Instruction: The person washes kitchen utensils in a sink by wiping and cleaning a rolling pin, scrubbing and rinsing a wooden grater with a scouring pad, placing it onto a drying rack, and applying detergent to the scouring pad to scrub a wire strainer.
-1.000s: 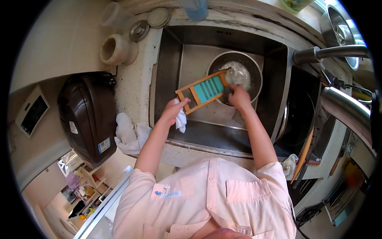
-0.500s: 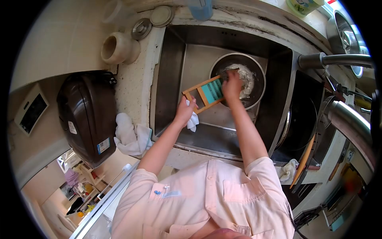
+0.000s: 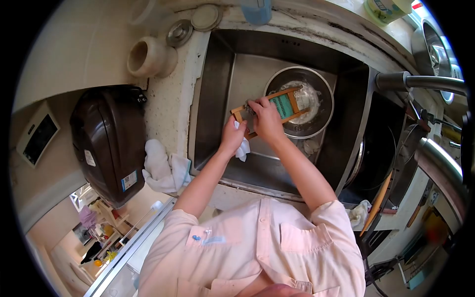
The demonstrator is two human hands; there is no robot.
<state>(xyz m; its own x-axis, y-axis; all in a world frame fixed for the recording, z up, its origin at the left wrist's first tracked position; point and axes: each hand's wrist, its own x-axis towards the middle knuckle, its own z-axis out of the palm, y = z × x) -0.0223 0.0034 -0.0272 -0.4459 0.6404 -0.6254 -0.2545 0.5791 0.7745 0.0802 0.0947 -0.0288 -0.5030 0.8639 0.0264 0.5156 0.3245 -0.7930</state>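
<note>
My left hand (image 3: 232,136) is closed on the near-left end of a wooden-framed grater (image 3: 282,106) with a green plate, and a white cloth (image 3: 243,149) is bunched in the same hand. The grater's far end reaches over a metal bowl (image 3: 328,111) in the sink. Inside that bowl lies a pale shredded mass (image 3: 309,95). My right hand (image 3: 265,119) rests on the upper left part of the grater with its fingers curled. A small dark thing shows at its fingertips, too small to name.
The metal sink (image 3: 216,74) surrounds the bowl. A stone jar (image 3: 143,58), round lids (image 3: 206,18) and a white towel (image 3: 166,171) lie left. At the right are a faucet (image 3: 430,83) and a dark pan (image 3: 378,153). A blue cup (image 3: 257,12) stands beyond the sink.
My right hand has moved left and toward me along the grater, away from the bowl. More of the grater's far end and the pale mass now shows. My left hand keeps its hold.
</note>
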